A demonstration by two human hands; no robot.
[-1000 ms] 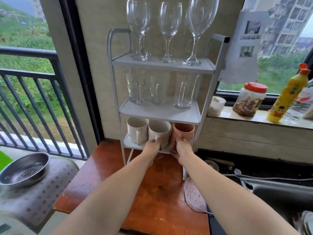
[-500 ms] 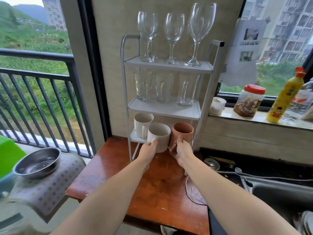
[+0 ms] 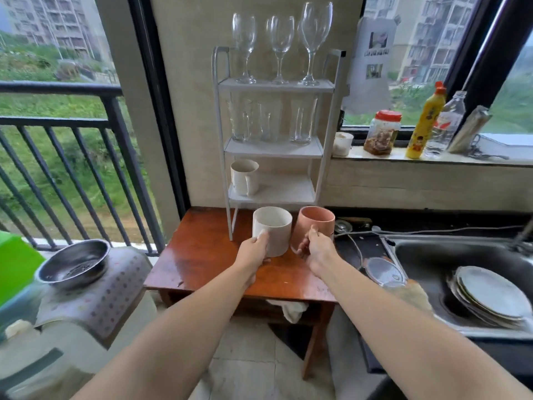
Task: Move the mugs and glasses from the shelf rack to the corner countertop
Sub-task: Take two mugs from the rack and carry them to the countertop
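Note:
A white three-tier shelf rack stands at the back of a small wooden table. My left hand grips a cream mug by its handle, held out in front of the rack above the table. My right hand grips a terracotta-pink mug beside it. One cream mug stays on the bottom tier at the left. Three clear glass mugs stand on the middle tier, and three wine glasses on the top tier.
A dark countertop with a cable and a strainer lies right of the table, then a sink holding stacked plates. The windowsill carries a small cup, a jar and bottles. A steel bowl sits at left.
Both hands have pulled the cream and pink mugs off the bottom tier and toward me; they now hang in front of the rack. The view has backed away.

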